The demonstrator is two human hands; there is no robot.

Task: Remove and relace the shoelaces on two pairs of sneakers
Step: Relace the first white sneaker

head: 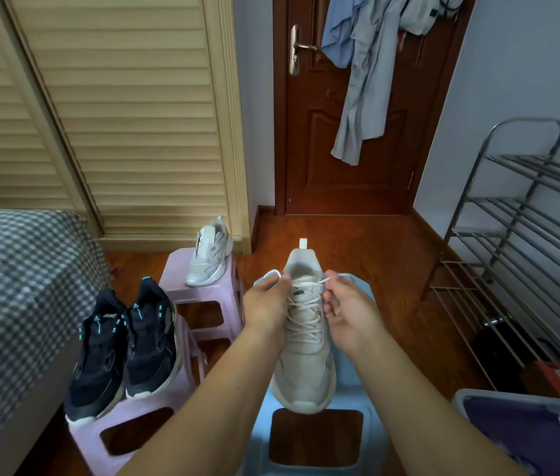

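Your left hand and right hand each pinch a lace end at the collar of the white sneaker, toe toward you on the blue stool. Black pair on pink stool, left.

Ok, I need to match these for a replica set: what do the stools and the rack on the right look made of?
The pink stool and blue stool look like moulded plastic, matte, in one uniform pastel colour with cut-out sides. The rack looks like metal tubing, chrome or steel, given its thin bars and bright reflections.
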